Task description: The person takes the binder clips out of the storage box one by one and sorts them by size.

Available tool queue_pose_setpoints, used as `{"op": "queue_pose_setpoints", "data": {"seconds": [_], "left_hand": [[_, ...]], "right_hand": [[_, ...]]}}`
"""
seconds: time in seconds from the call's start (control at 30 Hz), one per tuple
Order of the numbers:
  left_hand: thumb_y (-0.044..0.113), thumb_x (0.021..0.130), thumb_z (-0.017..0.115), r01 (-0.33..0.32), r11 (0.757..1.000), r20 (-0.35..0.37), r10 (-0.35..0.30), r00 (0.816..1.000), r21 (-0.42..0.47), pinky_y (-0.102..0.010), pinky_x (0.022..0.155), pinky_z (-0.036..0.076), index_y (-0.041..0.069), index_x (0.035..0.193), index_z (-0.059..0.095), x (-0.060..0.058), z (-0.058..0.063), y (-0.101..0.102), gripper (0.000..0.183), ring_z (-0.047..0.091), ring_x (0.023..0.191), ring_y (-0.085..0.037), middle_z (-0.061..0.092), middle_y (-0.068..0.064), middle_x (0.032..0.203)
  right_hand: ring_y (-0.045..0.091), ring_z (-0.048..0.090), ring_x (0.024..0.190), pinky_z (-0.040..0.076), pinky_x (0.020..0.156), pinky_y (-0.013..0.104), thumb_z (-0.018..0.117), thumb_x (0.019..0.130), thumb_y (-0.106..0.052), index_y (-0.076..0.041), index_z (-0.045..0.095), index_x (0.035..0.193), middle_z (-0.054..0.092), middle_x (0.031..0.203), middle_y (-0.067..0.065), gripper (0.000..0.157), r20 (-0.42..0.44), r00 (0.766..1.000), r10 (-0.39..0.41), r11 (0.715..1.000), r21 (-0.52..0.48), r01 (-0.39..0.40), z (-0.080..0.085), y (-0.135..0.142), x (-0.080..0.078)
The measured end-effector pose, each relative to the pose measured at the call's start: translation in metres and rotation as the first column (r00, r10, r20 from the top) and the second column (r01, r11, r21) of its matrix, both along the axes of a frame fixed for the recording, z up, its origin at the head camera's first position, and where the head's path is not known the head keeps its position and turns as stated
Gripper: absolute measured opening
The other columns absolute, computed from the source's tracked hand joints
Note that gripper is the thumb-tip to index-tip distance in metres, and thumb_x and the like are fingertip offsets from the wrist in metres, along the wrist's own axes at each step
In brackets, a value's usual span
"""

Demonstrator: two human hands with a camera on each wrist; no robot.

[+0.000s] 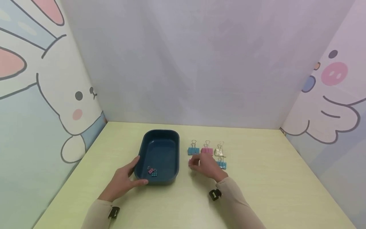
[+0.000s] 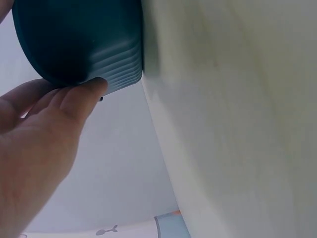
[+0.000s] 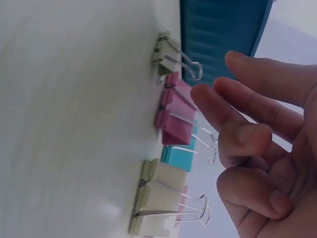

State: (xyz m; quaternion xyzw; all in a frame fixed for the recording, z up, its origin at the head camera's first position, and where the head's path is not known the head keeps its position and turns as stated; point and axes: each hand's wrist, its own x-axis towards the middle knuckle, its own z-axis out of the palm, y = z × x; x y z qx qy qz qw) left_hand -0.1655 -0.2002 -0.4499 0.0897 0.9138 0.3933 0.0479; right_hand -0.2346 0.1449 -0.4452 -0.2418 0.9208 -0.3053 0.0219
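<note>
My left hand [image 1: 121,180] holds the near left corner of a dark blue tray [image 1: 176,159], thumb along the front wall and fingers on the left side. In the left wrist view its fingers touch the tray's ribbed outer wall [image 2: 119,64]. Inside the tray lie a small pink binder clip [image 1: 150,170] and a small teal binder clip [image 1: 154,174]. Bent-fingered, my right hand [image 1: 207,165] hovers beside the clips on the table. In the right wrist view nothing shows between its thumb and fingertips; a cream clip [image 3: 171,55] and a pink clip [image 3: 176,111] stand near them.
Behind the right hand stand a blue clip [image 1: 193,151], a pink clip [image 1: 211,151] and a cream clip [image 1: 219,152]. Another blue clip [image 1: 222,165] is right of the hand, which partly hides the front row. Cartoon-printed walls and a plain back wall [image 1: 194,79] border the pale table [image 1: 263,178].
</note>
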Motion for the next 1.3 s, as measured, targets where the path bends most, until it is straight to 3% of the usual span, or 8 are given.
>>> {"op": "queue_pose_setpoints", "data": {"seconds": [0.13,0.3,0.43,0.57,0.73,0.97,1.3], "left_hand": [[0.049,0.081,0.081,-0.002,1.0,0.008,0.002,1.0,-0.001,-0.051,0.115,0.044,0.004,0.16,0.022,0.0,0.0,0.001,0.108,0.038,0.146,-0.043,0.026,-0.023,0.164],[0.05,0.081,0.08,-0.003,1.0,0.012,0.003,1.0,-0.003,-0.051,0.115,0.044,0.005,0.16,0.022,0.0,0.0,0.001,0.108,0.038,0.146,-0.044,0.026,-0.023,0.164],[0.051,0.08,0.08,-0.009,1.0,0.017,0.009,1.0,-0.005,-0.051,0.115,0.044,0.006,0.16,0.022,-0.001,0.0,0.0,0.109,0.038,0.146,-0.043,0.025,-0.023,0.165],[0.051,0.08,0.08,-0.015,1.0,0.016,0.015,1.0,-0.003,-0.051,0.115,0.044,0.006,0.16,0.022,-0.001,-0.002,0.0,0.108,0.038,0.146,-0.042,0.025,-0.022,0.165],[0.05,0.08,0.081,-0.013,1.0,0.009,0.013,1.0,-0.004,-0.05,0.115,0.044,0.006,0.16,0.024,-0.001,-0.003,0.0,0.108,0.039,0.145,-0.042,0.027,-0.021,0.164],[0.05,0.079,0.081,-0.014,1.0,-0.016,0.014,1.0,0.0,-0.05,0.114,0.045,0.005,0.159,0.026,-0.001,-0.005,-0.001,0.107,0.042,0.144,-0.042,0.029,-0.022,0.164],[0.05,0.078,0.082,-0.01,1.0,-0.026,0.01,1.0,0.013,-0.049,0.114,0.046,0.005,0.158,0.028,0.0,-0.006,-0.001,0.107,0.043,0.144,-0.041,0.031,-0.022,0.163]], "right_hand": [[0.005,0.06,0.074,0.051,0.064,0.02,0.075,0.088,-0.012,-0.008,0.077,0.089,0.075,0.084,-0.002,0.005,-0.005,1.0,-0.01,0.999,-0.032,0.01,0.007,-0.007,-0.003],[0.006,0.061,0.072,0.05,0.062,0.02,0.075,0.088,-0.013,-0.01,0.077,0.093,0.076,0.085,-0.001,0.006,-0.073,0.997,0.015,1.0,-0.017,-0.016,0.017,-0.022,-0.005],[0.007,0.062,0.073,0.05,0.065,0.02,0.076,0.089,-0.015,-0.012,0.077,0.092,0.075,0.083,-0.003,0.004,-0.102,0.993,0.065,0.998,0.003,-0.066,0.026,-0.04,-0.005],[0.007,0.063,0.076,0.054,0.068,0.019,0.074,0.091,-0.015,-0.011,0.076,0.094,0.074,0.086,-0.002,0.005,-0.077,0.988,0.134,0.991,0.03,-0.132,0.033,-0.064,-0.001],[0.003,0.063,0.077,0.057,0.07,0.014,0.075,0.091,-0.018,-0.012,0.076,0.099,0.075,0.091,-0.003,0.01,-0.057,0.977,0.204,0.971,0.14,-0.194,0.031,-0.092,0.005],[0.002,0.061,0.071,0.058,0.07,0.014,0.075,0.09,-0.018,-0.015,0.079,0.097,0.077,0.088,-0.004,0.009,-0.1,0.974,0.204,0.944,0.282,-0.169,0.027,-0.12,0.006],[0.007,0.066,0.074,0.061,0.068,0.022,0.076,0.088,-0.018,-0.014,0.08,0.095,0.077,0.091,-0.002,0.009,-0.049,0.987,0.152,0.924,0.361,-0.124,0.017,-0.142,-0.002]]}}
